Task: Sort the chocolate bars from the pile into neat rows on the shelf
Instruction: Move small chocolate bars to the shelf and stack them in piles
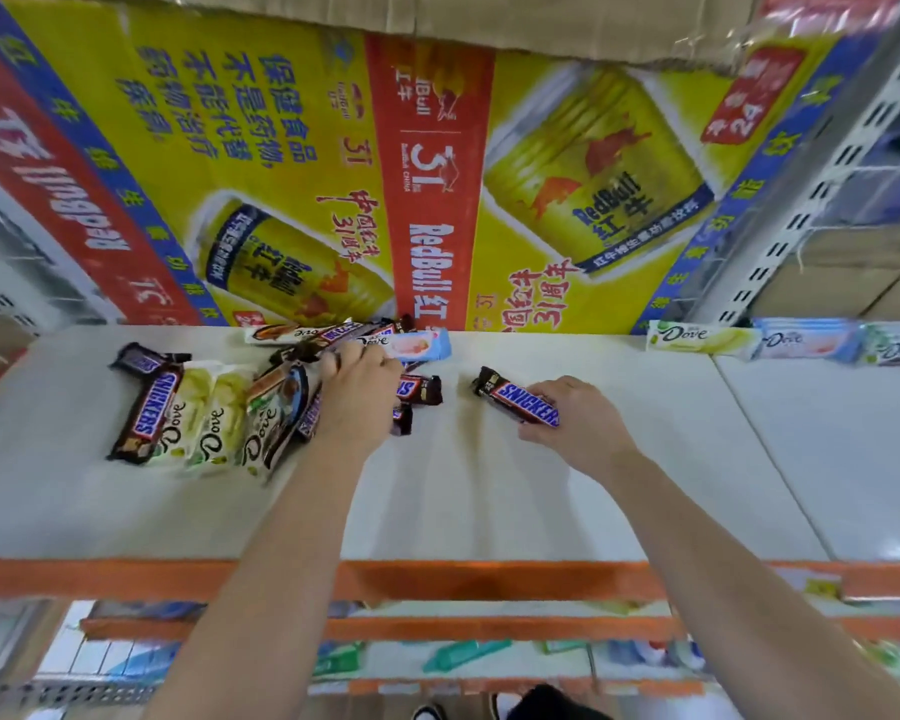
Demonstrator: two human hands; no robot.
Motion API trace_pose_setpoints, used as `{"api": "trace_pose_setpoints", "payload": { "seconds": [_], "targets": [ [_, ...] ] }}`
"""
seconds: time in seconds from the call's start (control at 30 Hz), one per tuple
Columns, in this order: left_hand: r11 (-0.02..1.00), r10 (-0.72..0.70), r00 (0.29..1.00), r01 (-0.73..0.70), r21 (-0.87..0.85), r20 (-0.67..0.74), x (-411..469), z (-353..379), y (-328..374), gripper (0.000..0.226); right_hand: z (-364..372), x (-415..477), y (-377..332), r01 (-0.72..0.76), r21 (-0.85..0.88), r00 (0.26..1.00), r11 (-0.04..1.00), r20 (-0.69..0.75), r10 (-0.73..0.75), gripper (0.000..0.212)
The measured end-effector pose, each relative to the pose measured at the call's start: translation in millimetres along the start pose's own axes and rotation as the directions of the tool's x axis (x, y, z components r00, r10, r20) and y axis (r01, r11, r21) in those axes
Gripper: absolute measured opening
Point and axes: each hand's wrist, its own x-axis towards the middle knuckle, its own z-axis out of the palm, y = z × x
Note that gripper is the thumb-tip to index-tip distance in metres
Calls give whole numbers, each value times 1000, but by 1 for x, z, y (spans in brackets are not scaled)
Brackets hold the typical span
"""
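A loose pile of chocolate bars (214, 407) lies on the left half of the white shelf (489, 501): brown Snickers bars and pale green, blue and pink Dove bars. My left hand (357, 397) reaches into the pile's right side, fingers curled over bars; what it holds is hidden. My right hand (572, 423) grips a brown Snickers bar (515, 400) lying on the shelf to the right of the pile. Three Dove bars (780, 340) stand in a row at the shelf's back right.
A yellow and red Red Bull carton (385, 174) forms the wall behind the shelf. An orange beam (489, 579) edges the shelf front, with lower shelves of goods beneath. A grey perforated upright (822, 189) rises at the right.
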Motion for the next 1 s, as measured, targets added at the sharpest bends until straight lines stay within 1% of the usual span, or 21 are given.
{"api": "trace_pose_setpoints", "payload": {
  "seconds": [0.07, 0.13, 0.2, 0.23, 0.27, 0.3, 0.33, 0.4, 0.43, 0.5, 0.53, 0.6, 0.67, 0.73, 0.83, 0.9, 0.93, 1.0],
  "targets": [
    [999, 39, 998, -39, 6, -48, 0, 5, 7, 39, -1, -6, 4, 6, -28, 1000, 1000, 0, -6, 45],
    [994, 75, 993, -81, -70, -90, 0, 7, 19, 34, 0, -12, 8, 22, -65, 999, 998, -33, -24, 38],
    [979, 94, 989, -113, -167, -115, 1, 4, 36, 31, -3, -19, 13, 4, -63, 995, 998, -104, -10, 28],
    [970, 99, 988, -122, -211, -116, 2, 0, 47, 30, -8, -24, 16, -31, -14, 991, 999, -130, 29, 25],
    [954, 107, 988, -132, -270, -107, 4, -5, 57, 29, -15, -29, 20, -79, 86, 987, 993, -133, 90, 24],
    [915, 118, 988, -146, -375, -98, 5, -10, 68, 29, -23, -35, 24, -123, 215, 982, 969, -115, 151, 24],
    [842, 132, 988, -154, -517, -79, 6, -14, 79, 30, -31, -42, 29, -158, 328, 975, 931, -100, 200, 23],
    [625, 169, 985, -141, -768, -43, 6, -22, 103, 30, -44, -56, 45, -199, 457, 959, 867, -92, 269, 24],
    [527, 185, 983, -112, -842, -14, 6, -26, 116, 30, -49, -63, 53, -209, 517, 953, 830, -82, 291, 25],
    [363, 222, 970, 16, -931, 103, 2, -35, 144, 28, -58, -78, 71, -219, 611, 947, 761, -55, 317, 24],
    [306, 246, 956, 83, -948, 163, 0, -38, 159, 27, -61, -86, 81, -230, 627, 941, 744, -51, 333, 24],
    [242, 311, 924, 151, -959, 224, -4, -44, 191, 23, -71, -104, 103, -260, 640, 923, 723, -55, 380, 26],
    [184, 379, 896, 172, -968, 231, -7, -45, 225, 17, -80, -123, 131, -261, 683, 907, 682, -69, 415, 24],
    [142, 418, 878, 190, -972, 232, -9, -46, 260, 29, -89, -142, 163, -241, 728, 889, 642, -100, 447, 23],
    [99, 441, 871, 191, -977, 215, -16, -56, 318, 32, -109, -172, 217, -228, 747, 855, 624, -153, 495, 17],
    [97, 444, 870, 189, -977, 212, -22, -63, 358, 31, -127, -192, 250, -239, 709, 844, 664, -187, 503, 12],
    [108, 450, 869, 175, -979, 205, -24, -66, 377, 31, -135, -201, 268, -248, 655, 842, 714, -219, 493, 9],
    [128, 454, 871, 144, -981, 187, -28, -71, 417, 34, -153, -216, 302, -279, 490, 848, 826, -278, 451, 7]
  ]
}}
